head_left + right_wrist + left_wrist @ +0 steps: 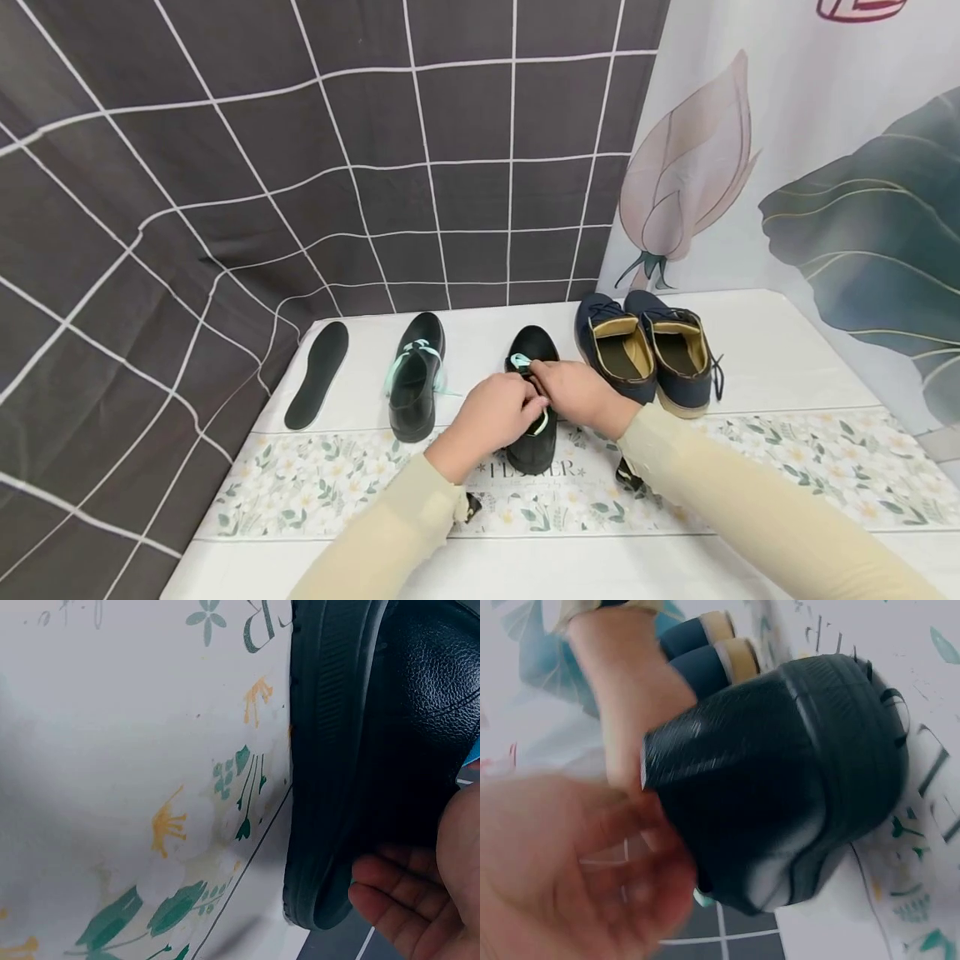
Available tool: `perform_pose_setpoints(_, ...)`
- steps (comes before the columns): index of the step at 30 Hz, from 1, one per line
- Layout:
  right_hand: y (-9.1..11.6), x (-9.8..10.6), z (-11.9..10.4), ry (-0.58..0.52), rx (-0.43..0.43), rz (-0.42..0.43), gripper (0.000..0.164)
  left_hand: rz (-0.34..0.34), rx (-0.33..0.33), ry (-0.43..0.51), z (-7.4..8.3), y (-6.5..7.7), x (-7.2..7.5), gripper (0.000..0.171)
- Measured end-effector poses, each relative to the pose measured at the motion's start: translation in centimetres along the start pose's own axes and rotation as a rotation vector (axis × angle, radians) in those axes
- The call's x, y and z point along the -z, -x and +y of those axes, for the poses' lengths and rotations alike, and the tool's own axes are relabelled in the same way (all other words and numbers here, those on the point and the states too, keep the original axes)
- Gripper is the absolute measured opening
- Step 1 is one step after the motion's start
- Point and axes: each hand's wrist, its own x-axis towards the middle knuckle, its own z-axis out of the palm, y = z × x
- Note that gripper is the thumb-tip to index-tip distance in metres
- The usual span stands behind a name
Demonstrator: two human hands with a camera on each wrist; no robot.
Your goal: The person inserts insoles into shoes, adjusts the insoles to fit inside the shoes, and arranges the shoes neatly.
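Note:
A black shoe [531, 454] with mint-green laces [519, 360] stands in front of me on the table, toe pointing away. Over its opening, my left hand [491, 417] has its fingers bent and pinches the shoelace. My right hand [573, 392] comes in from the other side and pinches the lace at the front of the opening; its fingertips are partly hidden. In the left wrist view, the heel of the black shoe [742, 742] fills the middle, beside the blurred left hand [585, 862]. From the right wrist, curled fingers [397, 900] lie against the shoe's side.
Left of the hands stands a second black shoe [412, 408] with mint laces, and beyond it lies a black insole [318, 375]. A pair of navy shoes [678, 383] stands close to the right hand. Dark gridded cloth [465, 200] hangs behind the table [787, 350].

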Motion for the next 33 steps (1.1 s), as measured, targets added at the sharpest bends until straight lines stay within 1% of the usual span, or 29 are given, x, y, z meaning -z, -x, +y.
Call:
perform_pose_setpoints(2,-0.1,0.0,-0.1,-0.006,-0.007,0.007,0.013,-0.065,-0.033,0.096,-0.4,0.3,0.1,0.028)
perform_pose_setpoints(4,-0.1,0.0,-0.2,-0.011,-0.015,0.011,0.015,-0.123,-0.04,0.152,-0.5,0.7,0.0,0.028)
perform_pose_setpoints(6,-0.1,0.1,-0.2,-0.014,-0.021,0.009,0.015,-0.133,-0.035,0.164,-0.3,1.1,-0.2,0.032)
perform_pose_setpoints(8,-0.1,0.1,-0.3,-0.016,-0.02,0.006,0.015,-0.113,-0.01,0.172,-0.2,1.4,-0.4,0.031)
perform_pose_setpoints(10,-0.1,0.2,-0.3,-0.013,-0.019,0.005,0.015,-0.09,-0.006,0.174,0.0,1.5,-0.3,0.027)
perform_pose_setpoints(12,-0.1,0.2,-0.2,-0.009,-0.018,0.008,0.015,-0.078,-0.03,0.136,0.0,1.4,-0.2,0.025)
perform_pose_setpoints(15,-0.1,0.3,-0.2,-0.005,-0.015,0.008,0.014,-0.098,-0.1,0.021,-0.2,1.1,0.3,0.022)
perform_pose_setpoints(18,-0.1,0.2,-0.1,-0.002,-0.013,0.004,0.014,-0.144,-0.158,-0.1,-0.1,0.7,0.8,0.019)
perform_pose_setpoints(20,-0.1,0.3,-0.1,0.0,-0.013,0.002,0.014,-0.189,-0.183,-0.142,0.0,0.4,1.0,0.018)
perform_pose_setpoints(22,-0.1,0.3,-0.1,0.002,-0.012,0.003,0.013,-0.231,-0.197,-0.157,0.0,0.0,1.1,0.018)
perform_pose_setpoints(24,0.0,0.3,-0.2,0.003,-0.01,0.005,0.013,-0.27,-0.205,-0.14,-0.2,-0.4,1.0,0.018)
perform_pose_setpoints(26,0.0,0.3,-0.2,0.005,-0.009,0.008,0.013,-0.307,-0.202,-0.096,-0.5,-0.7,0.8,0.018)
perform_pose_setpoints(30,0.0,0.2,-0.3,0.007,-0.015,0.011,0.013,-0.385,-0.177,0.048,-1.6,-1.1,0.1,0.023)
perform_pose_setpoints(33,-0.1,0.2,-0.3,0.009,-0.022,0.007,0.012,-0.406,-0.164,0.143,-2.4,-0.9,-0.4,0.027)
